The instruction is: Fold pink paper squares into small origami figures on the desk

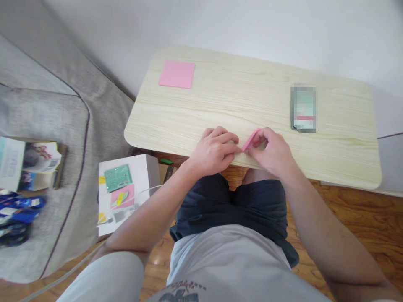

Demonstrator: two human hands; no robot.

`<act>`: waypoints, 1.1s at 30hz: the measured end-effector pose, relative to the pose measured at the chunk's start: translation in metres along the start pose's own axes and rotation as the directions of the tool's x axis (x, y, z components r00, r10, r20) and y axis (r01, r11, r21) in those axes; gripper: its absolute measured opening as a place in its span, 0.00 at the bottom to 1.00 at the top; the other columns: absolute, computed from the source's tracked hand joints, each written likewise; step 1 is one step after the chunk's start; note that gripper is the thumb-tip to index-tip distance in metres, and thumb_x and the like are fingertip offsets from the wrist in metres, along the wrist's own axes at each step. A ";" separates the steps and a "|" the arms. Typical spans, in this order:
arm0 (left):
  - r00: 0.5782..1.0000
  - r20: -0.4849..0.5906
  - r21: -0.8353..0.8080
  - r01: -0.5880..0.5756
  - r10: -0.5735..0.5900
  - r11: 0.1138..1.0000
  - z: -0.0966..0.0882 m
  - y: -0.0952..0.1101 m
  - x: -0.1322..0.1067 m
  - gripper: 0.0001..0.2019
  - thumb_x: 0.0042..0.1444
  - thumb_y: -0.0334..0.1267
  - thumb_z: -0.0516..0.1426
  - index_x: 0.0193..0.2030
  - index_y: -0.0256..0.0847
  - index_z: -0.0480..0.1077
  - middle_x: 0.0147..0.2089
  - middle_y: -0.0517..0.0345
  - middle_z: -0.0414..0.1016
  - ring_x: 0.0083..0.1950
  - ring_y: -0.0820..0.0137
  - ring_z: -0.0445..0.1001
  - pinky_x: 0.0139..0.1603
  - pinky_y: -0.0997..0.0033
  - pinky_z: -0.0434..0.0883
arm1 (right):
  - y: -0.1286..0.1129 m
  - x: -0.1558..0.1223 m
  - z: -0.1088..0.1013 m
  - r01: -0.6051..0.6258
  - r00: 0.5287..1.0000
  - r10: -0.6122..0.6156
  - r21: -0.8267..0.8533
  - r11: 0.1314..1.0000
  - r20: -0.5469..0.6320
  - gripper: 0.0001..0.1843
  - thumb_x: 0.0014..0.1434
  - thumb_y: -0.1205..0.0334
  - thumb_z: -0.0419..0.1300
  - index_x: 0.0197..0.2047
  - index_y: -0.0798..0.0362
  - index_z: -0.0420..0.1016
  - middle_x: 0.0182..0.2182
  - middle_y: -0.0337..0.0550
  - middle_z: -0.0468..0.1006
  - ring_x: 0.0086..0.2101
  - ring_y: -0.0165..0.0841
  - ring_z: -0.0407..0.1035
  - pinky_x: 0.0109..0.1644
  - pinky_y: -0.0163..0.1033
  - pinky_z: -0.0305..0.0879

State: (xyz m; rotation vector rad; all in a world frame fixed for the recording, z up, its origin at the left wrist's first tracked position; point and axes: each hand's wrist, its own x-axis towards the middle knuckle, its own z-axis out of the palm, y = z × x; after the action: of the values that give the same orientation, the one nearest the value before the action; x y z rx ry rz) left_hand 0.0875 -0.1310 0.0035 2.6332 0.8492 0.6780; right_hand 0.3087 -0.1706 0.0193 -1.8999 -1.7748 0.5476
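Note:
A small folded piece of pink paper (251, 140) stands tilted above the front edge of the wooden tabletop (220, 100). My right hand (271, 150) pinches it between thumb and fingers. Close by on its left is my left hand (217, 149), its fingers spread and bent, with the index fingertip at the paper's lower end. Whether that fingertip presses on the paper or only meets it, I cannot tell. A flat square of pink paper (176, 74) lies at the table's back left.
A phone (303, 108), its screen blurred out, lies on the table's right part. Left of my legs a white box (151, 167) carries a green packet (118, 178), pink paper and a charger with a cable. A grey sofa (69, 184) holds opened boxes.

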 end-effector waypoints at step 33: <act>0.965 -0.068 -0.098 0.244 -0.252 0.965 0.002 -0.008 0.034 0.10 0.63 0.37 0.58 0.44 0.49 0.81 0.52 0.58 0.82 0.57 0.59 0.71 0.61 0.53 0.66 | 0.040 -0.001 -0.019 0.494 0.866 -0.500 -0.148 0.857 -0.003 0.07 0.63 0.63 0.65 0.41 0.41 0.85 0.50 0.42 0.80 0.53 0.46 0.70 0.59 0.57 0.65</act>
State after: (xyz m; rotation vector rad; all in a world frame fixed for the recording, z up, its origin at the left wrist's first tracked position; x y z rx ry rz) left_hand 0.1091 -0.1045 0.0107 2.3803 1.1217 0.7378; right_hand 0.3522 -0.1752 0.0109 -1.4252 -2.2178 0.1918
